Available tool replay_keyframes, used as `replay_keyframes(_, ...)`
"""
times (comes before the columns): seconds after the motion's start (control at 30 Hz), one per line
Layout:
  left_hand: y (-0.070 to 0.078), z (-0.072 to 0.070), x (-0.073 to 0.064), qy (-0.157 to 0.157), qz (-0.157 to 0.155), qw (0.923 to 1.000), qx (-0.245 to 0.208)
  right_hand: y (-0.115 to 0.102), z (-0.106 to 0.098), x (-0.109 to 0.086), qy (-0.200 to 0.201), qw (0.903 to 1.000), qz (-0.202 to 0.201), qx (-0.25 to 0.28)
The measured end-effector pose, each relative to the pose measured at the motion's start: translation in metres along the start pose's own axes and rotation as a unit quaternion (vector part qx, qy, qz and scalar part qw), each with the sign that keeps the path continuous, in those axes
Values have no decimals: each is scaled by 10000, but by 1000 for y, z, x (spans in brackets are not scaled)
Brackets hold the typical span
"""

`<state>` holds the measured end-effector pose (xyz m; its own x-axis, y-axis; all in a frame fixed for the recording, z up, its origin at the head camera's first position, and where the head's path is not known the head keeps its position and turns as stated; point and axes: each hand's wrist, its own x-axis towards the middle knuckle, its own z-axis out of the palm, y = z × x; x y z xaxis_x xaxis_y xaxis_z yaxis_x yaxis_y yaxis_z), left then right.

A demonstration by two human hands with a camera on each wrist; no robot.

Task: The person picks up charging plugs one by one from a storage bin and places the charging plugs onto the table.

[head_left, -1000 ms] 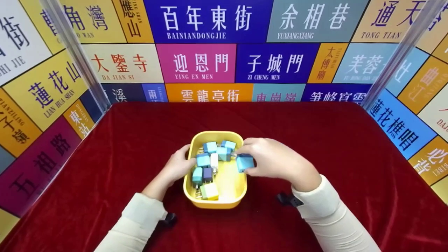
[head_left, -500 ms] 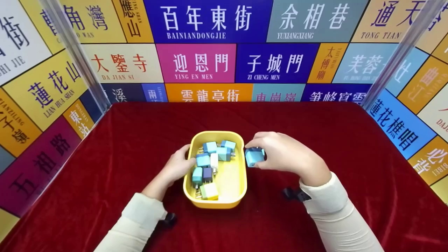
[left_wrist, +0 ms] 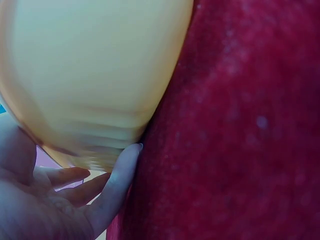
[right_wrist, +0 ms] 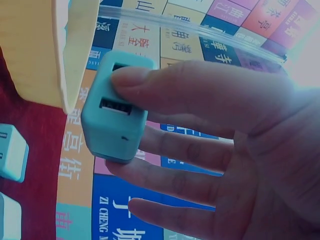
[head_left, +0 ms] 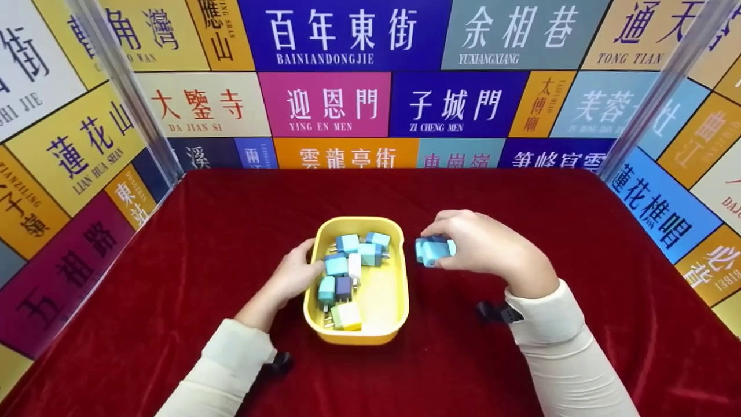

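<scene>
A yellow plastic box [head_left: 379, 313] stands on the red cloth, holding several USB charger plugs in teal, blue, white and green-yellow. My left hand [head_left: 298, 269] grips its left wall, thumb over the rim; the left wrist view shows fingers [left_wrist: 117, 175] against the outer wall. Right of the box, my right hand [head_left: 477, 246] pinches a teal USB charger plug [right_wrist: 112, 132], whose end with two USB ports faces the wrist camera. The thumb partly covers one port. Two more teal plugs, a nearer one [right_wrist: 10, 217] and another [right_wrist: 12, 152], show at the right wrist view's left edge.
Dark red cloth [head_left: 231, 231] covers the table. Around it stand panels [head_left: 324, 104] printed with coloured street-name signs, with clear corner posts [head_left: 654, 92] at the back left and back right.
My right hand has carried the teal charger plug from over the box's right rim to the right, away from the box. The left hand and box have stayed in place.
</scene>
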<state>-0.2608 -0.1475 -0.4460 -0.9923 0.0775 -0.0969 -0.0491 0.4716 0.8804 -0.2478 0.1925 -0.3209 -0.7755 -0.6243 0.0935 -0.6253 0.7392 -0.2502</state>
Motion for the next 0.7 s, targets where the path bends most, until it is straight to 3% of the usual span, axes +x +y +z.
replay_keyframes(0.23,-2,0,0,0,6,10000,-8,12,-4,-2,-93,9994,338,76)
replay_keyframes(0.7,-1,-1,0,-36,-20,10000,-67,38,-7,-6,-36,9989,456,103)
